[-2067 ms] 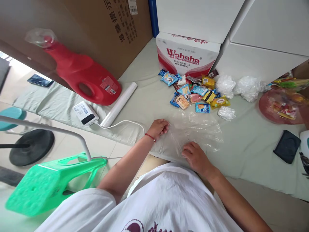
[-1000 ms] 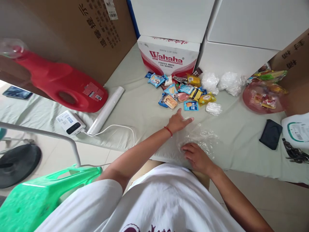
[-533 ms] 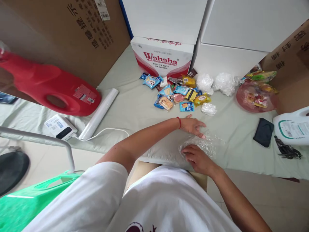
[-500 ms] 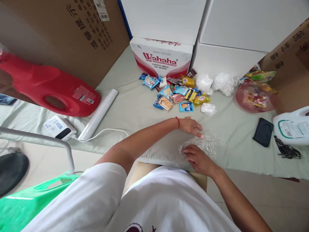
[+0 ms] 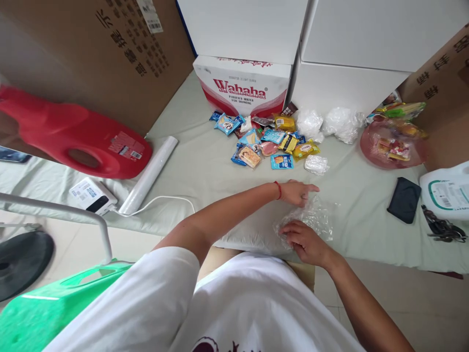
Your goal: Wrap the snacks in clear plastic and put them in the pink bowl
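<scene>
A crumpled sheet of clear plastic film [image 5: 318,221] lies on the green cloth in front of me. My left hand [image 5: 296,193], a red string at its wrist, is at the film's far edge. Its index finger points out to the right, while the other fingers curl closed at the film. My right hand [image 5: 306,243] grips the near left part of the film, its fingers bent over it. Beyond the hands is a pile of small wrapped snacks [image 5: 269,142], with a folded white plastic bundle [image 5: 316,165] at its right.
A Wahaha box [image 5: 242,88] and white boxes stand behind. At left are a red jug [image 5: 80,137], a plastic roll [image 5: 148,177] and a white power bank [image 5: 93,195] with cable. To the right are a pink bowl [image 5: 370,149], a black pouch [image 5: 404,200] and a white bottle [image 5: 449,190].
My left hand has shifted slightly right and its index finger has stretched out, with the other fingers curling. My right hand stays on the film. The view has shifted slightly.
</scene>
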The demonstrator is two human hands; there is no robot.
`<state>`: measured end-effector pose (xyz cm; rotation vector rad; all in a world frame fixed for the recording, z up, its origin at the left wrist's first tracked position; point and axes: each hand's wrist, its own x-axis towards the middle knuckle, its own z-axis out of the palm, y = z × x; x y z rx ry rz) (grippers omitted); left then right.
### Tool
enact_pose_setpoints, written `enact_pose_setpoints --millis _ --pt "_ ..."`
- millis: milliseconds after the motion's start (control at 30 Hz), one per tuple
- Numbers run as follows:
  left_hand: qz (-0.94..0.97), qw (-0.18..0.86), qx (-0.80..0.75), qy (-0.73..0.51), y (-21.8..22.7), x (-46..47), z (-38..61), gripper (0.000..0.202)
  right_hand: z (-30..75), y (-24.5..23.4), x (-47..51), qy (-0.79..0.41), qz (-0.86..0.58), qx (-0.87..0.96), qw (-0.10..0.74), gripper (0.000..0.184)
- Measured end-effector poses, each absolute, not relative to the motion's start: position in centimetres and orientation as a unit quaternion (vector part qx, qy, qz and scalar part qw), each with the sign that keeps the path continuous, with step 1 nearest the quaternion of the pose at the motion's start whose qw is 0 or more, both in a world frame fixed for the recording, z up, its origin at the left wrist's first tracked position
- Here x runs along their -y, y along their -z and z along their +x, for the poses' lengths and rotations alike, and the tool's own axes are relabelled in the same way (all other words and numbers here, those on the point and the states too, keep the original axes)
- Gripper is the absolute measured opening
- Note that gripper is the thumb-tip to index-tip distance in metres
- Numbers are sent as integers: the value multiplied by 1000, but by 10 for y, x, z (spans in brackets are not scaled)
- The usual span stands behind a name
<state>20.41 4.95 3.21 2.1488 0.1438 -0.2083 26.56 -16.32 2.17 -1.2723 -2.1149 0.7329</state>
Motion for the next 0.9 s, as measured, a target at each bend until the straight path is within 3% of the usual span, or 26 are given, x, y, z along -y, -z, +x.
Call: enact_pose_setpoints --millis 100,167,333,433,700,900 --pt "874 465 -113 84 -30 -54 199 21 271 -21 168 -277 -477 779 299 27" --pt "843 512 -155 52 -32 -62 183 9 276 -23 170 -291 -480 765 316 27" --pt "632 681 -335 -156 -42 -73 108 17 286 -30 162 -307 -496 739 337 26" --pt "459 723 -447 -258 -46 -71 58 31 286 -28 144 -296 -506 727 358 25" --pt "319 585 -681 -303 -36 -60 -35 38 258 -18 93 -307 -503 687 425 18" --pt "353 570 -698 -251 -25 -36 -59 52 250 -22 115 -248 -480 767 345 21"
